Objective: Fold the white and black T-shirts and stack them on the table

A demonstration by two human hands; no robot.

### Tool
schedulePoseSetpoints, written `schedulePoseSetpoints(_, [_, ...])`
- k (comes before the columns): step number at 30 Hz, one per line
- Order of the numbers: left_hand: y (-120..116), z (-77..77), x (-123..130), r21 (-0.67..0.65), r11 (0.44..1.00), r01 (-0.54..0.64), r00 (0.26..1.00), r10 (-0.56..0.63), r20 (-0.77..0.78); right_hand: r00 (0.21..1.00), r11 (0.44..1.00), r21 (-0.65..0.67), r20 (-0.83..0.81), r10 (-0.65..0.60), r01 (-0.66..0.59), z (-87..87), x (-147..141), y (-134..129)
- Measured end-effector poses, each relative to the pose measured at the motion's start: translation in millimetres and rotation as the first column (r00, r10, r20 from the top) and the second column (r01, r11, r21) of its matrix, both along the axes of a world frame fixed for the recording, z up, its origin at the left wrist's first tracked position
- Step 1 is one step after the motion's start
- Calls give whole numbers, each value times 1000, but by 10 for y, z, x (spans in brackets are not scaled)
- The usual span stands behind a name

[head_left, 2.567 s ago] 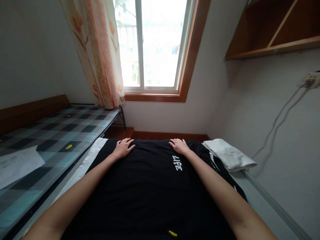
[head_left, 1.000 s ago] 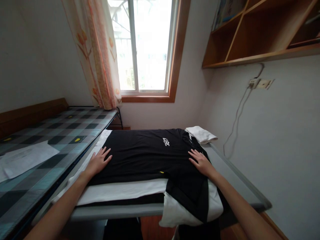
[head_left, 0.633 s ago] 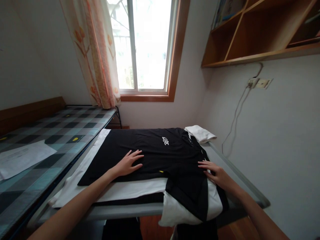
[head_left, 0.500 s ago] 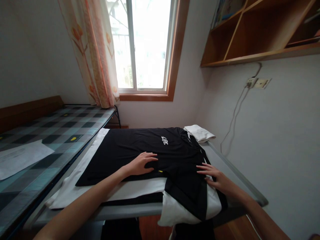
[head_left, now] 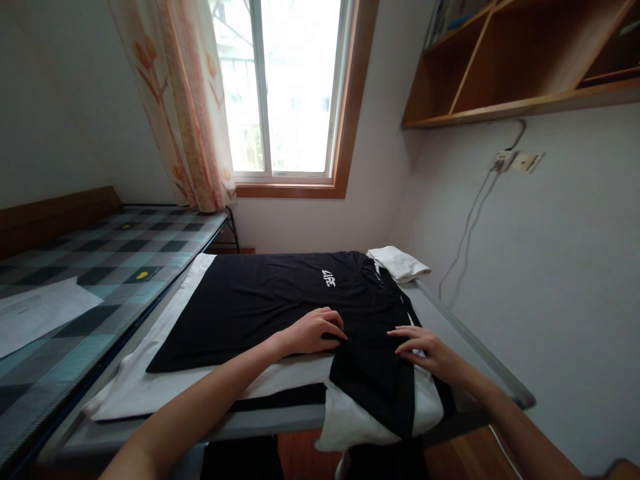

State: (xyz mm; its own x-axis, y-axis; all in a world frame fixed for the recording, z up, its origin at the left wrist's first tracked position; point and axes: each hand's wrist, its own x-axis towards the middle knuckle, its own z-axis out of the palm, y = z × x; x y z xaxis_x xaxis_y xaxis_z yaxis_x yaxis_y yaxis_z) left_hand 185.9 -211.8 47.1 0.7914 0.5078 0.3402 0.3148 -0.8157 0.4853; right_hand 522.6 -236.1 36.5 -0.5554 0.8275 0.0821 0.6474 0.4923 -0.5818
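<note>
A black T-shirt [head_left: 270, 293] with white lettering on its chest lies spread out, its collar toward the right. Beneath it is a white garment [head_left: 125, 390] whose edge shows on the left and front; a black layer shows under that. One black sleeve and white cloth hang over the near table edge. My left hand [head_left: 314, 332] is at the shirt's near side by the sleeve, fingers bent and thumb and fingertips closed on the black fabric. My right hand [head_left: 425, 350] rests near the shoulder and sleeve, fingers stretched out and apart, touching the fabric.
The clothes lie on a grey-edged table [head_left: 270, 419]. A folded white cloth [head_left: 400, 264] sits at its far right corner. To the left is a checkered bed [head_left: 165, 243] with a paper sheet [head_left: 47, 310]. A wooden shelf [head_left: 500, 107] hangs above an outlet [head_left: 515, 162] with a cord.
My left hand has moved right along the shirt and its fingers have bent inward, covering the small yellow tag. My right hand has shifted slightly left.
</note>
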Motion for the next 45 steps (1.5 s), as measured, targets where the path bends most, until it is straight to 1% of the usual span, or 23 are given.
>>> schedulePoseSetpoints(3, [53, -79, 53, -129, 991, -16, 988, 36, 153, 996, 995, -92, -77, -44, 37, 159, -25, 179])
schedulePoseSetpoints(4, [93, -109, 74, -179, 983, -43, 977, 79, 198, 990, 993, -96, -117, -83, 72, 193, -45, 283])
schedulePoseSetpoints(6, [200, -175, 104, -267, 948, -175, 936, 244, 252, 960, 981, -50, -203, -191, 185, 210, -126, 538])
schedulePoseSetpoints(8, [324, -247, 102, -303, 880, -366, 860, 444, 253, 913, 941, 38, -256, -316, 336, 152, -265, 796])
schedulePoseSetpoints(9, [381, -283, 88, -302, 845, -442, 821, 516, 244, 892, 909, 79, -243, -381, 409, 103, -348, 902])
schedulePoseSetpoints(11, [465, -347, 38, -292, 802, -522, 777, 588, 226, 855, 843, 147, -138, -501, 518, -11, -511, 1040])
schedulePoseSetpoints(13, [495, -388, -16, -285, 795, -536, 776, 596, 205, 812, 791, 214, -21, -583, 573, -109, -631, 1076])
schedulePoseSetpoints(15, [475, -396, -46, -239, 801, -549, 787, 592, 172, 786, 762, 278, 39, -617, 584, -168, -682, 1045])
schedulePoseSetpoints(17, [418, -372, -41, -122, 807, -578, 797, 590, 129, 777, 750, 322, 63, -626, 578, -187, -669, 994])
schedulePoseSetpoints(19, [341, -328, -7, 16, 787, -617, 783, 611, 113, 773, 752, 328, 91, -628, 572, -184, -615, 956])
schedulePoseSetpoints(21, [255, -278, 41, 115, 759, -641, 768, 630, 114, 762, 753, 302, 113, -637, 584, -178, -547, 939])
schedulePoseSetpoints(22, [211, -256, 66, 139, 757, -639, 769, 630, 105, 758, 755, 279, 119, -641, 594, -177, -512, 937])
schedulePoseSetpoints(24, [132, -226, 113, 135, 782, -609, 792, 607, 62, 763, 765, 221, 113, -636, 605, -182, -450, 940])
schedulePoseSetpoints(27, [57, -228, 167, 56, 815, -577, 817, 576, 30, 811, 810, 154, 77, -580, 565, -205, -377, 938])
schedulePoseSetpoints(29, [44, -256, 187, -4, 810, -587, 809, 587, 38, 833, 830, 158, 67, -550, 535, -223, -355, 924])
schedulePoseSetpoints(30, [48, -273, 191, -34, 807, -589, 806, 590, 48, 831, 827, 178, 77, -552, 533, -230, -357, 913])
schedulePoseSetpoints(32, [62, -306, 192, -82, 818, -569, 815, 574, 74, 803, 801, 256, 123, -583, 542, -238, -399, 893])
schedulePoseSetpoints(34, [72, -326, 187, -94, 850, -519, 845, 527, 94, 770, 769, 360, 178, -613, 529, -235, -497, 888])
schedulePoseSetpoints(35, [72, -329, 183, -82, 868, -489, 864, 495, 95, 764, 763, 402, 201, -613, 506, -230, -567, 898])
schedulePoseSetpoints(37, [61, -321, 176, -30, 903, -429, 899, 430, 79, 781, 780, 435, 230, -580, 451, -214, -736, 948])
schedulePoseSetpoints(39, [38, -299, 167, 35, 935, -353, 935, 351, 55, 810, 812, 404, 237, -537, 420, -197, -919, 1041])
schedulePoseSetpoints(41, [11, -270, 155, 91, 958, -271, 963, 268, 37, 829, 839, 349, 231, -509, 418, -181, -1089, 1160])
schedulePoseSetpoints(45, [-35, -231, 131, 157, 974, -165, 986, 164, 18, 853, 877, 262, 240, -463, 403, -168, -1349, 1358])
